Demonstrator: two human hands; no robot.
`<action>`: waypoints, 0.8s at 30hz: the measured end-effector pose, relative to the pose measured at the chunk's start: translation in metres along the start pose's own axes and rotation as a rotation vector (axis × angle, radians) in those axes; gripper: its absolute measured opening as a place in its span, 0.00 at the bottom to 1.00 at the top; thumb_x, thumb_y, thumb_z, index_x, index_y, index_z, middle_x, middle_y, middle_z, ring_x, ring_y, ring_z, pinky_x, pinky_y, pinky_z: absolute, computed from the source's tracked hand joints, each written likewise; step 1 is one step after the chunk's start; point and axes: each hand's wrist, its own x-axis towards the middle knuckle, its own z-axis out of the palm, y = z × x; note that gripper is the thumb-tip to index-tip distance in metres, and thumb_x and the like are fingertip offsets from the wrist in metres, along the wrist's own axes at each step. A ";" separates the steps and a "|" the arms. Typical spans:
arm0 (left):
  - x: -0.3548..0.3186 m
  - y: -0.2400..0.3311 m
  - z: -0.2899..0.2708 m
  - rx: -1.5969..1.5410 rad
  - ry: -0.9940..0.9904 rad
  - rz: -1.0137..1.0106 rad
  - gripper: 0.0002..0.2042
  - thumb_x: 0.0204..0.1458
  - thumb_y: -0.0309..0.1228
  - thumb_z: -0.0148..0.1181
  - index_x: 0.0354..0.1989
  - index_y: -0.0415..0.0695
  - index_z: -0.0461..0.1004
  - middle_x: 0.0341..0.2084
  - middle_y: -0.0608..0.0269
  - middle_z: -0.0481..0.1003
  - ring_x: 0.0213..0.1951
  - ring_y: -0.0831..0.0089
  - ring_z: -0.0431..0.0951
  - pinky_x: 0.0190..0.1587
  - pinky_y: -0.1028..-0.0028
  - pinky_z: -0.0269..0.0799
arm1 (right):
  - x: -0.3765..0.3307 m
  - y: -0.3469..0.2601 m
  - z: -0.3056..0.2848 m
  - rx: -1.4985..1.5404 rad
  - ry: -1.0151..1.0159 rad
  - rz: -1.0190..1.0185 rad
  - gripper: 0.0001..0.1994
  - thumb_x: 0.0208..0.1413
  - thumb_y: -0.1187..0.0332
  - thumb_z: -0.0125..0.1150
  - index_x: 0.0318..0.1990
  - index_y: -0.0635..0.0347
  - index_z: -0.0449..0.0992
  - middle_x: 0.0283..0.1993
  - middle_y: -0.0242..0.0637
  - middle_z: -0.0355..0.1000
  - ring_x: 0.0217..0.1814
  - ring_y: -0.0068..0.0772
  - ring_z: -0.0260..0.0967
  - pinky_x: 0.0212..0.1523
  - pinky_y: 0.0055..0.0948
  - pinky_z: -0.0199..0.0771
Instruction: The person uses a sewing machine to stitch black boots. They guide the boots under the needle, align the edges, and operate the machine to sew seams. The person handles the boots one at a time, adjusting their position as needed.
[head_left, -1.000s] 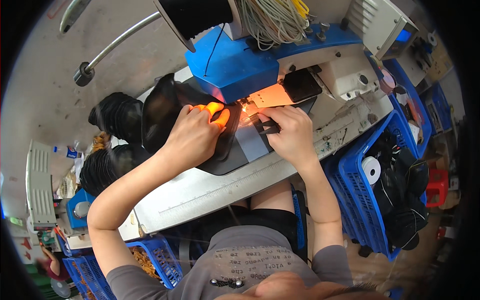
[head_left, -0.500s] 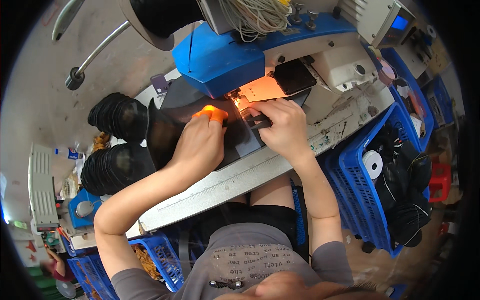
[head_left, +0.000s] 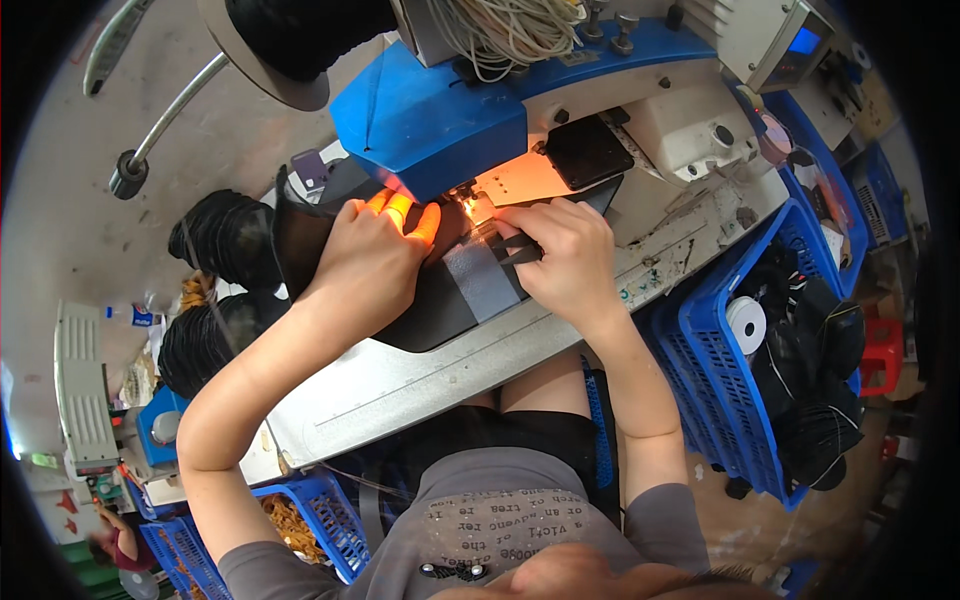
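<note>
Your left hand [head_left: 375, 255] has slid flat up the black fabric [head_left: 440, 300] toward the needle, your right hand [head_left: 565, 260] pinching the strap [head_left: 515, 250] on the counter [head_left: 400, 385].

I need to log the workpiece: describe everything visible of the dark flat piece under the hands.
The dark, flat fabric-like piece lies on the pale machine table, its far end under the blue sewing machine head, lit orange there. A grey band crosses it. The left hand presses flat on it; the right hand pinches a narrow black strap at its right edge.
</note>
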 end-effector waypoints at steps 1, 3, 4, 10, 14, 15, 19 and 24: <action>0.000 -0.001 0.000 0.043 -0.004 -0.013 0.10 0.50 0.26 0.56 0.42 0.41 0.75 0.25 0.51 0.74 0.36 0.54 0.76 0.37 0.60 0.67 | 0.000 0.000 0.000 -0.001 -0.001 -0.002 0.09 0.39 0.73 0.62 0.32 0.56 0.81 0.28 0.35 0.77 0.33 0.39 0.73 0.35 0.37 0.68; -0.001 -0.004 0.006 0.100 0.028 -0.028 0.13 0.51 0.28 0.56 0.46 0.44 0.74 0.27 0.52 0.74 0.36 0.55 0.76 0.37 0.62 0.65 | 0.000 0.000 0.000 0.000 -0.002 -0.008 0.09 0.39 0.73 0.62 0.32 0.57 0.81 0.29 0.35 0.77 0.34 0.39 0.73 0.35 0.37 0.68; -0.001 -0.005 0.007 0.104 0.040 -0.035 0.14 0.51 0.28 0.57 0.48 0.44 0.74 0.28 0.52 0.74 0.36 0.55 0.76 0.37 0.62 0.66 | 0.000 0.000 0.000 0.002 -0.002 -0.011 0.10 0.39 0.73 0.62 0.32 0.57 0.81 0.29 0.35 0.77 0.34 0.39 0.73 0.35 0.37 0.68; -0.001 -0.006 0.014 0.138 0.065 -0.082 0.18 0.52 0.31 0.59 0.53 0.46 0.75 0.31 0.53 0.75 0.37 0.57 0.76 0.38 0.63 0.67 | 0.000 0.000 -0.001 -0.004 -0.004 -0.002 0.10 0.39 0.74 0.62 0.33 0.57 0.81 0.29 0.35 0.77 0.34 0.39 0.73 0.35 0.37 0.68; -0.001 -0.003 0.017 0.172 0.092 -0.138 0.17 0.54 0.33 0.59 0.52 0.46 0.77 0.31 0.53 0.75 0.38 0.59 0.76 0.38 0.64 0.67 | 0.002 -0.001 -0.001 -0.015 0.007 -0.015 0.06 0.45 0.71 0.67 0.33 0.60 0.82 0.27 0.36 0.77 0.30 0.39 0.72 0.34 0.35 0.68; -0.002 -0.001 0.020 0.203 0.105 -0.158 0.17 0.54 0.33 0.59 0.52 0.46 0.77 0.31 0.53 0.75 0.38 0.60 0.76 0.38 0.65 0.67 | 0.002 -0.001 -0.001 -0.013 0.007 -0.017 0.06 0.45 0.71 0.67 0.33 0.60 0.82 0.27 0.36 0.77 0.30 0.38 0.72 0.34 0.35 0.68; -0.004 0.011 0.026 0.278 0.137 -0.255 0.16 0.56 0.34 0.57 0.51 0.46 0.78 0.28 0.55 0.74 0.34 0.62 0.76 0.36 0.66 0.66 | 0.003 -0.002 -0.002 -0.005 -0.005 -0.018 0.06 0.45 0.71 0.66 0.33 0.59 0.82 0.27 0.36 0.78 0.31 0.38 0.73 0.34 0.34 0.68; 0.003 0.043 0.025 0.300 0.167 -0.422 0.17 0.55 0.31 0.54 0.52 0.46 0.77 0.23 0.57 0.74 0.27 0.61 0.76 0.33 0.65 0.64 | 0.002 -0.001 -0.001 -0.018 0.000 -0.007 0.07 0.43 0.73 0.64 0.32 0.58 0.82 0.28 0.35 0.78 0.32 0.39 0.73 0.35 0.35 0.68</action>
